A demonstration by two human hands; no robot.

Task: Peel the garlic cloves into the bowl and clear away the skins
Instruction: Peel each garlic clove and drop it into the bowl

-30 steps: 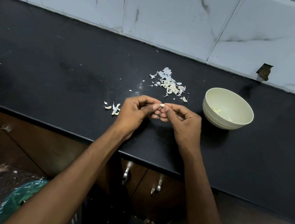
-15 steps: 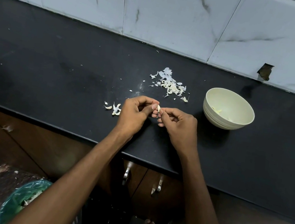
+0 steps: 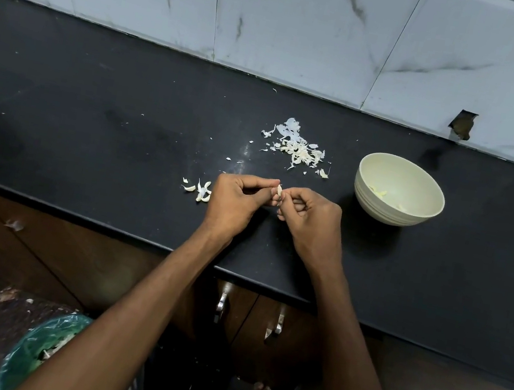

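A small pale garlic clove (image 3: 279,190) is pinched between the fingertips of both hands above the black counter (image 3: 121,145). My left hand (image 3: 237,203) grips it from the left with curled fingers, and my right hand (image 3: 310,222) pinches it from the right. A cream bowl (image 3: 396,206) stands to the right and holds a few peeled cloves. Behind the hands lies a heap of white garlic skins (image 3: 297,149). A few unpeeled cloves (image 3: 200,190) lie just left of my left hand.
The marble-tiled wall (image 3: 278,18) closes the counter at the back and right. Below the counter's front edge are brown cabinet doors with metal handles (image 3: 222,303). A bin with a green liner (image 3: 42,349) stands on the floor at lower left.
Both hands have shifted slightly while working the clove between the fingertips; the right hand has dropped a little lower. Bowl, skins and loose cloves have not moved.
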